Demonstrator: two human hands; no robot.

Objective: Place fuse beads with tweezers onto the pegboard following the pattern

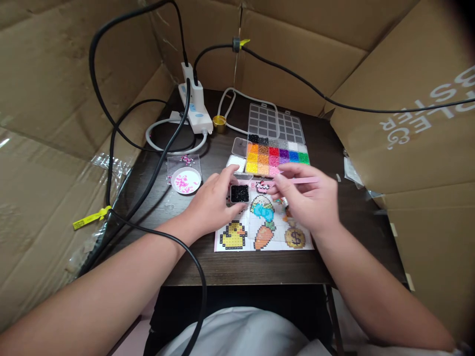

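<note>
Over the sheet (250, 240), left hand (217, 201) is half-curled round a bead box (239, 201), right hand (310, 198) pinching a pink stick (302, 181). Strip of desk (260, 268) before the front edge (252, 285).

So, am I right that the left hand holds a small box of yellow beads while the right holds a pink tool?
Not yellow: the head view shows the left hand holding a small box of black beads; the right hand holds a pink tool.
</note>
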